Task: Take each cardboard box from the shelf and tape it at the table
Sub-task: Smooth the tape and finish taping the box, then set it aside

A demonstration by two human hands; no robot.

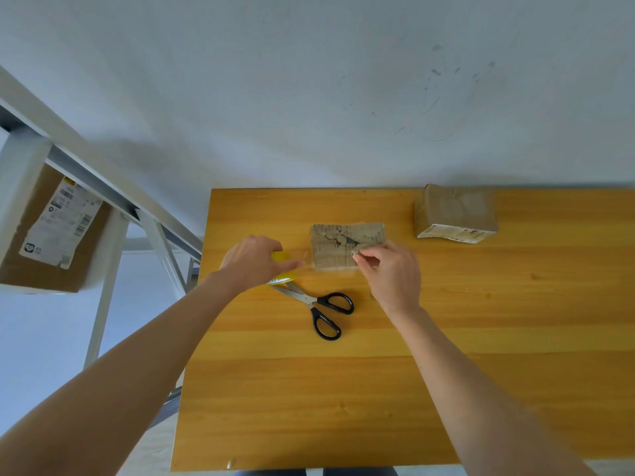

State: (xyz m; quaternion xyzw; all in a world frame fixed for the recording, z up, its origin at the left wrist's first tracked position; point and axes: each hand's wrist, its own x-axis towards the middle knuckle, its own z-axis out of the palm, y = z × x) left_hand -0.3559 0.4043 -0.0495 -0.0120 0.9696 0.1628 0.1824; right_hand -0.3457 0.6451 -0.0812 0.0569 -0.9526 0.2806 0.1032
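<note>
My two bare forearms reach out over the near part of the yellow wooden worktop (pixel 343 389), which lies bare under them. Past that, a pair of black-handled scissors (pixel 318 309) lies flat on the wood between my hands, blades together and pointing left toward the tape. My left hand (pixel 254 261) has its grip wrapped over a yellow roll of tape (pixel 283 269), fingers curled around it so that only its edges show from under my palm; a clear strip of tape (pixel 304 261) stretches from the roll to the right, toward the box. My right hand (pixel 388 269) has its grip pinched together, thumb and forefinger closed on the end of that strip at the near right corner of the small cardboard box (pixel 347 243). This box sits on the worktop between my hands and just beyond them, its top scuffed and torn in the middle. Farther back and to the right, near the far edge by the wall, a second cardboard box (pixel 455 211) stands apart, with a white label on its near side. Off to the left, beyond the worktop, a white metal shelf (pixel 103 187) carries a larger cardboard box (pixel 34 242) with a shipping label.
</note>
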